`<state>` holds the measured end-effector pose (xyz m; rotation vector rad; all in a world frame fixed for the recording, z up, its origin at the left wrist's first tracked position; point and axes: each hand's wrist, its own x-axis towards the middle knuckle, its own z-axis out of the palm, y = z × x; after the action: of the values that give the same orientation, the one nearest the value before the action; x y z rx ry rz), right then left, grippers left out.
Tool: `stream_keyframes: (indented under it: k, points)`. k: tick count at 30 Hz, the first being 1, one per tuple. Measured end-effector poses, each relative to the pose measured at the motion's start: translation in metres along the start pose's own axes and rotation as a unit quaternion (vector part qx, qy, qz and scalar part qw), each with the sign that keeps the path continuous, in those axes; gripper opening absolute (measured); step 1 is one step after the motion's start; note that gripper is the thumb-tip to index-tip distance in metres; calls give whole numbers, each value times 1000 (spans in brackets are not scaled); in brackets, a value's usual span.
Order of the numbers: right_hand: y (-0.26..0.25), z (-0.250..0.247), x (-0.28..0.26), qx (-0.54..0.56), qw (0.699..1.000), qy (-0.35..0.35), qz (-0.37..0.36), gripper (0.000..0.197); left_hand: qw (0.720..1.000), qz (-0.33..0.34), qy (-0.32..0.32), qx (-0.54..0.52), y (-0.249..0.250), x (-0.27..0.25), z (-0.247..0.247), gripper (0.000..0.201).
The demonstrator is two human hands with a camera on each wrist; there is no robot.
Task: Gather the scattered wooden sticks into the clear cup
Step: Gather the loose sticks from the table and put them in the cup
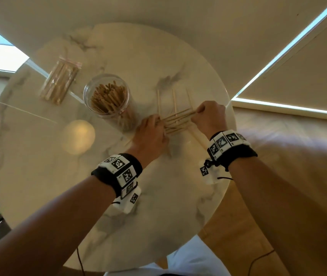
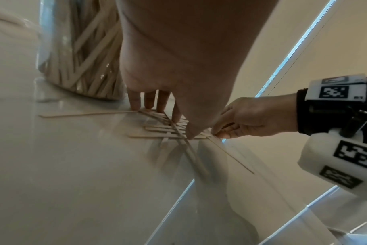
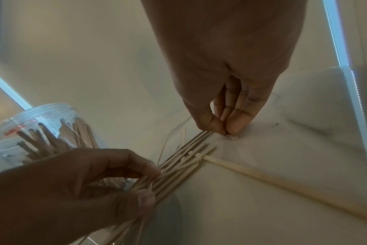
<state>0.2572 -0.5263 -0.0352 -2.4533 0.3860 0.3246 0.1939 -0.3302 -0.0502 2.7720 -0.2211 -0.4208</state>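
Head view: both hands' fingers [image 1: 157, 122] pinch the stick bundle [image 1: 176, 121].

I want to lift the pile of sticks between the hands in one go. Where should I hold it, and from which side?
Grip the pile of sticks at both ends, coming from each side as the left hand and right hand do. The sticks lie parallel and flat on the table, so squeezing endwise probably keeps them together.

My desk [image 1: 45, 176] is showing glossy white marble; the sticks [image 1: 176, 121] are looking pale matt wood, the cup [image 1: 88, 90] at ten o'clock clear, shiny plastic.
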Motion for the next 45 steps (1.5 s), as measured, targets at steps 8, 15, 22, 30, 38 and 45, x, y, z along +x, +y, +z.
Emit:
stream_keyframes:
  k: [8, 15, 22, 30, 38, 45]
  points:
    - [3, -4, -10, -18, 998, -54, 7, 24, 995, 3, 4, -101, -6, -5, -18, 20]
    - [3, 2, -14, -41, 997, -61, -11, 17, 979, -70, -10, -193, -12, -6, -23, 26]
    - [-4, 3, -18, -54, 996, -67, -26, 32, 949, -114, 4, -292, -14, -9, -25, 32]
    - [-1, -8, -29, -69, 990, -115, -52, 25, 959, -79, 34, -270, -22, -21, -25, 17]
    - [13, -4, -61, -63, 985, -155, -36, 23, 981, -101, -32, -160, -10, -8, -26, 21]
    - [10, 4, -64, -140, 978, -148, -38, 26, 984, -130, -36, -116, -2, -10, -25, 34]
